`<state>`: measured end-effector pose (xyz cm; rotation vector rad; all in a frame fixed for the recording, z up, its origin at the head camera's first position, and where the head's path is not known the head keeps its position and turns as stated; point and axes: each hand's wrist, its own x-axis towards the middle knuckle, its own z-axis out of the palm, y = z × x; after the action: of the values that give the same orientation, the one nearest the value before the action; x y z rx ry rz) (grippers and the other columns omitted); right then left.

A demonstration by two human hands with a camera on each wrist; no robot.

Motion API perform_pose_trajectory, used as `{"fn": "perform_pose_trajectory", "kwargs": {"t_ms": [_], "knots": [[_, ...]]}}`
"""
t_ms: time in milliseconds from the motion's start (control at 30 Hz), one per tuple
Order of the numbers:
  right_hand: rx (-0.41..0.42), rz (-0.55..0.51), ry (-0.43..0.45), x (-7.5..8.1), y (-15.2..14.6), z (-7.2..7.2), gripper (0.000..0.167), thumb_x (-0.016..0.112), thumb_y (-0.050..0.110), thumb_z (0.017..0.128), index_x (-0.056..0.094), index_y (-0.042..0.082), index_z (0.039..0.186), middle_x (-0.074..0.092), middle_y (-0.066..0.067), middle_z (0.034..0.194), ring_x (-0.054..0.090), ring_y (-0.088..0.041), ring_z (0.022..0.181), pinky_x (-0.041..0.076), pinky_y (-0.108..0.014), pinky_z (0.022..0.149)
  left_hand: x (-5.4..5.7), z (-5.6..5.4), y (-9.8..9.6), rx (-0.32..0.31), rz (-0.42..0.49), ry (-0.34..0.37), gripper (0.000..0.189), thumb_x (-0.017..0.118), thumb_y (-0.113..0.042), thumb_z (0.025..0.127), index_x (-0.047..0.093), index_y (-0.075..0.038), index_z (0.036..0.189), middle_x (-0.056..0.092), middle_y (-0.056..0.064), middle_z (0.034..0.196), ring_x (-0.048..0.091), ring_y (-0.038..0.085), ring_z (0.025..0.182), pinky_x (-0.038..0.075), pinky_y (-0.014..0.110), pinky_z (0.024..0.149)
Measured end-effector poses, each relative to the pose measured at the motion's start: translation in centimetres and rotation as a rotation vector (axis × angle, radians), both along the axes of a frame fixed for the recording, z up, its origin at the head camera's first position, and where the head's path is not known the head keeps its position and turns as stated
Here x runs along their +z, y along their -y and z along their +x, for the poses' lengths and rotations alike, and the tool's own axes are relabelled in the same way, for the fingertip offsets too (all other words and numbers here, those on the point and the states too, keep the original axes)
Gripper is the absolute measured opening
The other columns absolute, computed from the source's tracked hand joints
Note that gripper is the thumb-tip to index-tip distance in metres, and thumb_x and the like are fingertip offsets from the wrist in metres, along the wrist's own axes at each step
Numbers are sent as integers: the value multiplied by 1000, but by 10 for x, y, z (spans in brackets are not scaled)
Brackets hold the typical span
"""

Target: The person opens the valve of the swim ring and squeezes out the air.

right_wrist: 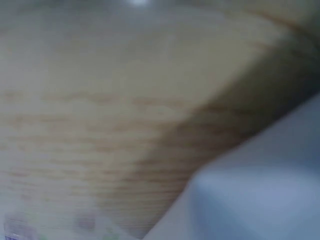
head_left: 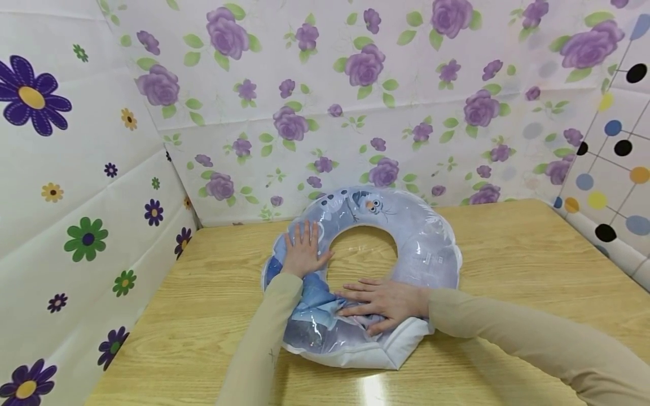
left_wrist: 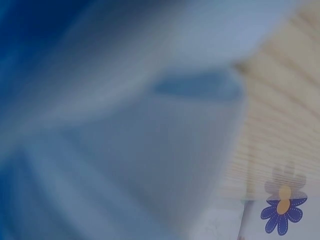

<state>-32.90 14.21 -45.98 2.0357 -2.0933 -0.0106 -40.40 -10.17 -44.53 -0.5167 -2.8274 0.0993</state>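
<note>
A partly inflated swim ring [head_left: 431, 248] with a printed snowman lies on the wooden table, its front right part creased and folded. On the ring's left side my left hand [head_left: 303, 251] rests with straight, spread fingers. My right hand [head_left: 388, 301] presses flat on the front part, fingers stretched to the left, beside the white crumpled edge. The left wrist view is filled by a blurred close-up of the ring's plastic [left_wrist: 165, 150]. At the lower right of the right wrist view a pale blurred part of the ring [right_wrist: 250, 200] shows; neither wrist view shows a hand.
The wooden table [head_left: 533, 270] extends on both sides of the ring. Behind it hangs a sheet with purple roses [head_left: 325, 113]. A flower-printed sheet [head_left: 76, 169] stands at the left, a dotted one [head_left: 619, 169] at the right.
</note>
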Motion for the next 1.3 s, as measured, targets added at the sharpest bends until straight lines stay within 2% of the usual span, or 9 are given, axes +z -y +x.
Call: {"fn": "perform_pose_trajectory", "kwargs": {"t_ms": [367, 633, 767, 867, 933, 1067, 1133, 1167, 1300], "knots": [[1, -2, 9, -1, 1, -1, 61, 32, 53, 93, 23, 22, 145, 15, -13, 147, 17, -33, 131, 20, -47, 100, -3, -2, -1, 12, -21, 6, 89, 31, -63, 88, 4, 2, 143, 6, 23, 146, 6, 43, 130, 9, 60, 97], [-4, -4, 0, -2, 1, -1, 61, 28, 54, 93, 24, 22, 145, 14, -13, 147, 16, -32, 131, 19, -47, 100, -5, -3, 0, -12, -10, -18, 90, 35, -61, 88, 7, 4, 143, 10, 25, 145, 10, 44, 129, 11, 61, 96], [1, -14, -6, -3, 1, -1, 61, 26, 54, 93, 24, 21, 145, 15, -14, 147, 17, -33, 131, 20, -47, 100, -6, -4, 1, -15, -21, 3, 89, 33, -61, 88, 3, 4, 143, 8, 25, 145, 8, 44, 129, 9, 61, 96], [4, -25, -4, -3, 1, -2, 61, 24, 54, 94, 24, 21, 145, 15, -14, 147, 18, -33, 130, 21, -47, 100, -7, -4, 2, -40, 23, -3, 89, 36, -59, 88, 5, 4, 142, 8, 26, 144, 7, 44, 129, 7, 62, 96], [2, -26, -4, -4, 1, -3, 61, 23, 54, 94, 24, 20, 145, 15, -14, 147, 19, -33, 130, 21, -47, 100, -14, -11, 4, -61, 50, -39, 90, 30, -63, 88, 3, 4, 143, 5, 26, 145, 4, 44, 129, 4, 63, 95], [-7, -12, -3, -4, 1, -3, 61, 24, 54, 94, 23, 21, 145, 14, -13, 148, 17, -33, 131, 20, -46, 100, -16, -10, 4, -82, 94, -49, 89, 29, -63, 88, 5, 3, 143, 6, 25, 145, 3, 43, 129, 1, 62, 95], [-7, -9, -7, -4, 1, -3, 61, 24, 54, 94, 24, 21, 145, 15, -13, 147, 17, -32, 131, 20, -46, 100, -16, -10, 4, -77, 79, -43, 88, 31, -61, 88, 6, 3, 143, 6, 25, 145, 5, 44, 129, 3, 62, 95], [-5, -10, -10, -4, 1, -3, 61, 24, 55, 94, 24, 21, 145, 15, -14, 147, 17, -32, 131, 21, -46, 100, -9, -4, 2, -68, 74, -15, 86, 36, -58, 89, 10, 4, 143, 10, 26, 144, 8, 44, 129, 6, 62, 96], [2, -18, -23, -4, 2, -3, 62, 23, 55, 94, 26, 20, 144, 16, -14, 147, 18, -32, 131, 22, -46, 100, -7, -2, 0, -35, 4, -24, 86, 37, -57, 89, 11, 4, 143, 12, 25, 144, 11, 44, 128, 11, 61, 96]]}}
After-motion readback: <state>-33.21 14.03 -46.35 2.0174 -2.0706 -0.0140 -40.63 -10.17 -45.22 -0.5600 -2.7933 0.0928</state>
